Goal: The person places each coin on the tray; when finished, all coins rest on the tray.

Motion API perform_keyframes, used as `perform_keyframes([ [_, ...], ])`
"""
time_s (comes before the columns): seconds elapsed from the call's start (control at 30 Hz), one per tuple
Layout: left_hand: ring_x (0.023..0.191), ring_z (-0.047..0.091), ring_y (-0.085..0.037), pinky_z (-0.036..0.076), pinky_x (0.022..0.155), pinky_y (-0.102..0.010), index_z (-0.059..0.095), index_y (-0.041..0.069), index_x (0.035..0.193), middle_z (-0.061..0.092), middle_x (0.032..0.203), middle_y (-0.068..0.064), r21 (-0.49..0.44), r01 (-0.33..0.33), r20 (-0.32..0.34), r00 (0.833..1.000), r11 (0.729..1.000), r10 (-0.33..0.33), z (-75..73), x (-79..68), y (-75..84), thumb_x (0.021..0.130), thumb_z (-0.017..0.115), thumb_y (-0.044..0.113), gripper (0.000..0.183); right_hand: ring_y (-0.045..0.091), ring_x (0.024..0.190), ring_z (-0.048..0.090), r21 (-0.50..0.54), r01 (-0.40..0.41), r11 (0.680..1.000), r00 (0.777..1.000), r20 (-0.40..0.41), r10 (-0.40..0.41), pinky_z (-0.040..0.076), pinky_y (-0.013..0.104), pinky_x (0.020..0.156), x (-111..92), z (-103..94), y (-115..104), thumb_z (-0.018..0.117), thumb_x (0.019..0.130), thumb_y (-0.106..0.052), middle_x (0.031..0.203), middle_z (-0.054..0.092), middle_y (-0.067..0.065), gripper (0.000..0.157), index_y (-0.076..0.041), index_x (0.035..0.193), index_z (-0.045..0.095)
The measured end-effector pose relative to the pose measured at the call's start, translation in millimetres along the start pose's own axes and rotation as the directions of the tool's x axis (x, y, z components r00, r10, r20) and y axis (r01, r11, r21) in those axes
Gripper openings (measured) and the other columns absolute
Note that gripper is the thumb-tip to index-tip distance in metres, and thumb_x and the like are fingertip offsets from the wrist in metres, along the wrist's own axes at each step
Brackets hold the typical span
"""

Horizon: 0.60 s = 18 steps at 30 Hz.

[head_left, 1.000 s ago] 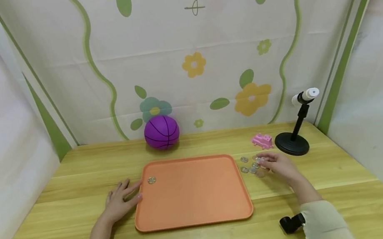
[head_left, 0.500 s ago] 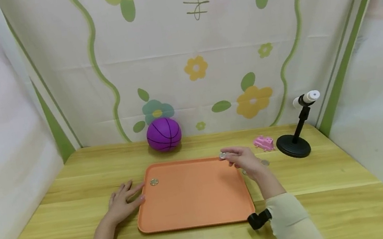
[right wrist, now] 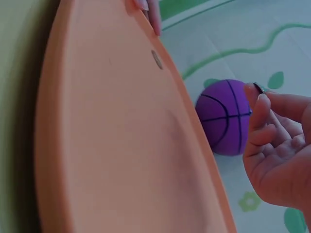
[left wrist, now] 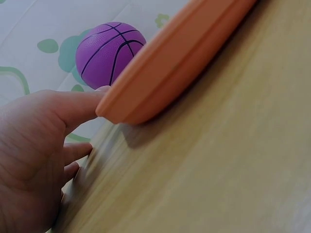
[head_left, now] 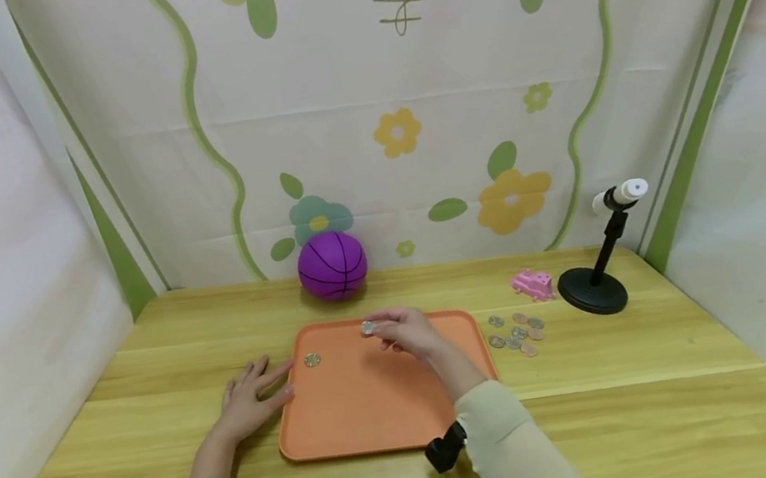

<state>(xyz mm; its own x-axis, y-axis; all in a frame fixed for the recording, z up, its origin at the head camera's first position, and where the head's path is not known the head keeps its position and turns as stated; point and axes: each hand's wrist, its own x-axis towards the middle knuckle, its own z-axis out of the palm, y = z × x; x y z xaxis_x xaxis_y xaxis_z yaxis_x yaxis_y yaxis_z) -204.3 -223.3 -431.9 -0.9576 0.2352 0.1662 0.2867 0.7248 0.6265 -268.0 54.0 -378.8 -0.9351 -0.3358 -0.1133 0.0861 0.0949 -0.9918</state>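
Note:
Above the far part of an orange tray (head_left: 373, 410), my right hand (head_left: 410, 334) pinches a silvery coin (head_left: 367, 328) between thumb and fingertips. The right wrist view shows that coin (right wrist: 259, 88) edge-on, held clear of the tray. Another coin (head_left: 312, 360) lies flat on the tray near its far left corner. My left hand (head_left: 247, 405) rests on the table at the tray's left side, fingers spread, its thumb and a finger touching the rim. In the left wrist view the thumb (left wrist: 82, 108) meets the tray edge. Several silver and copper-coloured coins (head_left: 514, 341) lie right of the tray.
A purple ball (head_left: 333, 266) with basketball lines sits behind the tray. At the back right are a pink toy (head_left: 533, 284) and a black stand (head_left: 593, 290) holding a white cylinder. A flower-printed cloth (head_left: 324, 71) hangs behind the wooden table (head_left: 653, 397).
My right hand has lifted a coin from the group on the right and carried it left over the tray. The left hand stays at the tray's left edge.

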Motion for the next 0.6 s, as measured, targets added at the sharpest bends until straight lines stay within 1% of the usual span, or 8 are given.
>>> perform_keyframes([
  [0.13,0.123,0.006,-0.043,-0.003,0.092,-0.058,0.045,0.010,0.128,0.019,0.135,-0.026,0.003,0.000,0.005,1.000,1.000,0.000,-0.4,0.7,-0.5,0.084,0.053,0.036,0.051,0.012,0.058,0.051,0.027,-0.032,0.999,0.999,-0.013,0.032,0.035,0.022,0.051,10,13.7,7,0.059,0.082,-0.010,0.091,0.064,0.007,0.034,-0.001,0.115,0.056],
  [0.33,0.123,0.007,-0.043,-0.002,0.092,-0.059,0.045,0.010,0.127,0.020,0.135,-0.027,0.014,-0.009,-0.002,1.000,1.000,0.009,-0.7,1.8,-1.3,0.084,0.053,0.036,0.051,0.010,0.055,0.050,0.026,-0.056,0.998,0.998,-0.032,0.056,0.036,0.020,0.048,25,27.7,20,0.060,0.080,-0.009,0.084,0.065,0.007,0.029,-0.002,0.109,0.060],
  [0.4,0.123,0.007,-0.043,-0.002,0.092,-0.059,0.045,0.010,0.127,0.020,0.135,-0.027,0.015,-0.006,0.001,1.000,1.000,0.006,-0.9,2.0,-1.4,0.084,0.053,0.036,0.051,0.010,0.054,0.051,0.023,-0.068,0.997,0.997,-0.031,0.069,0.037,0.020,0.047,27,32.1,22,0.059,0.081,-0.007,0.084,0.065,0.009,0.030,-0.001,0.110,0.059],
  [0.6,0.123,0.007,-0.043,-0.002,0.092,-0.059,0.045,0.010,0.128,0.019,0.135,-0.027,0.012,0.007,0.006,1.000,1.000,-0.007,-0.4,2.0,-0.9,0.084,0.053,0.036,0.052,0.010,0.051,0.052,0.078,-0.124,0.989,0.991,-0.043,0.127,0.041,0.017,0.045,28,46.8,26,0.057,0.081,0.000,0.082,0.064,0.011,0.028,0.002,0.109,0.058],
])
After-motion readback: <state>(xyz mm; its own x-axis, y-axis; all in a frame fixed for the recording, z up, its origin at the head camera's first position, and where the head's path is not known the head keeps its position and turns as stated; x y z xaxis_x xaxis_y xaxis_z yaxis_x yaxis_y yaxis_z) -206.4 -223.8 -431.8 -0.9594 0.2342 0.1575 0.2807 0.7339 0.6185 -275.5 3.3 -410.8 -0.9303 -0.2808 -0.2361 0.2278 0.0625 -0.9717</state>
